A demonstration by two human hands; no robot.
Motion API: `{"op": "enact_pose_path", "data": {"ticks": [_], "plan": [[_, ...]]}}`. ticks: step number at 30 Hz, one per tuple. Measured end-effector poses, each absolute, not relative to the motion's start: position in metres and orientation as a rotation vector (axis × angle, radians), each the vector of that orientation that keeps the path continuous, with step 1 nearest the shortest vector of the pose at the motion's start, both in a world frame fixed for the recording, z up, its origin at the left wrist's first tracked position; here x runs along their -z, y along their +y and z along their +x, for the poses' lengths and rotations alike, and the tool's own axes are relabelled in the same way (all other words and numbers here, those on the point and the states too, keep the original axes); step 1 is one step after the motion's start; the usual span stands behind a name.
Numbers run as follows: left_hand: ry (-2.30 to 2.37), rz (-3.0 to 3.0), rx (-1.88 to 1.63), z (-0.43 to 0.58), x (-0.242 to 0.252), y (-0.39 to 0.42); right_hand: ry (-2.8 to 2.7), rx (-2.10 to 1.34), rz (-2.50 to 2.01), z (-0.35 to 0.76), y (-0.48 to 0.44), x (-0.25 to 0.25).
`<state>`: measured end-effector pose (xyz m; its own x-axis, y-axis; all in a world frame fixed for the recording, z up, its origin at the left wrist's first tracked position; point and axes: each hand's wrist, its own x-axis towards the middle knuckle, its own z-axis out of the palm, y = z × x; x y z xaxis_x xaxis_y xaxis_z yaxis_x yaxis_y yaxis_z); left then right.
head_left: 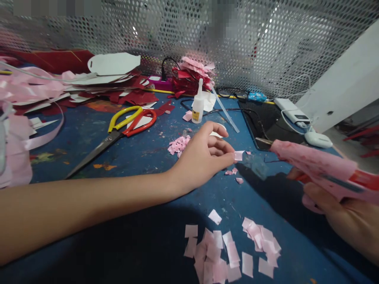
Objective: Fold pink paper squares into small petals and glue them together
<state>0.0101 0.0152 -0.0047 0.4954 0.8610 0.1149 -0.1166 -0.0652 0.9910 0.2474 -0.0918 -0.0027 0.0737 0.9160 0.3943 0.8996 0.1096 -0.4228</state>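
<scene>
Gluing small pink paper squares looks like the step in hand: near lie loose pink paper squares (233, 252); farther, the left hand (204, 156) pinches one pink square (239, 155), while the right hand (340, 213) grips a pink-wrapped glue gun (314, 165), nozzle seemingly close by, needing steady aim.

Pink paper square (239, 155) between left hand (204, 157) fingertips

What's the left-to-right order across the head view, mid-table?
Pink ribbon → scissors → glue bottle → left hand pinching a small pink paper piece → pink glue gun held in right hand.
</scene>
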Motion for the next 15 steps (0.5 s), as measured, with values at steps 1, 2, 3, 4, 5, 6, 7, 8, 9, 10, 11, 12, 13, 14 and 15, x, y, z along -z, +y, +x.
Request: {"op": "enact_pose_path", "data": {"ticks": [1, 2, 3, 4, 5, 6, 7, 8, 9, 10, 11, 12, 13, 14, 15], "plan": [[0.699, 1.387, -0.923, 0.0102, 0.0044, 0.0153, -1.807, -0.028, -1.749, 0.2474, -0.0937, 0.0032], [0.695, 1.366, -0.924, 0.0103, 0.0041, 0.0154, -1.820, -0.032, -1.728, 0.2474, -0.0953, 0.0035], [0.690, 1.348, -0.924, 0.0104, 0.0038, 0.0155, -1.850, -0.049, -1.706, 0.2476, -0.0966, 0.0034], [0.683, 1.334, -0.923, 0.0104, 0.0035, 0.0156, -1.892, -0.074, -1.684, 0.2480, -0.0975, 0.0032], [0.676, 1.322, -0.920, 0.0105, 0.0032, 0.0157, -1.934, -0.093, -1.660, 0.2487, -0.0982, 0.0028], [0.670, 1.314, -0.917, 0.0105, 0.0031, 0.0158, -1.976, -0.103, -1.632, 0.2496, -0.0987, 0.0024], [0.663, 1.307, -0.914, 0.0105, 0.0029, 0.0159, -2.022, -0.100, -1.602, 0.2505, -0.0990, 0.0022], [0.657, 1.300, -0.915, 0.0105, 0.0029, 0.0161, -2.064, -0.082, -1.574, 0.2511, -0.0991, 0.0020], [0.649, 1.293, -0.916, 0.0105, 0.0029, 0.0162, -2.108, -0.058, -1.551, 0.2513, -0.0992, 0.0019], [0.642, 1.285, -0.918, 0.0105, 0.0029, 0.0164, -2.146, -0.033, -1.533, 0.2510, -0.0992, 0.0019], [0.636, 1.279, -0.919, 0.0106, 0.0029, 0.0165, -2.178, -0.014, -1.525, 0.2501, -0.0993, 0.0018], [0.630, 1.274, -0.918, 0.0106, 0.0030, 0.0166, -2.200, -0.001, -1.528, 0.2488, -0.0995, 0.0015], [0.623, 1.271, -0.914, 0.0107, 0.0030, 0.0167, -2.211, 0.011, -1.538, 0.2472, -0.0997, 0.0011], [0.617, 1.270, -0.909, 0.0107, 0.0030, 0.0168, -2.200, 0.050, -1.566, 0.2458, -0.0999, 0.0005], [0.609, 1.267, -0.902, 0.0107, 0.0029, 0.0169, -2.190, 0.102, -1.597, 0.2449, -0.1000, -0.0002]]}}
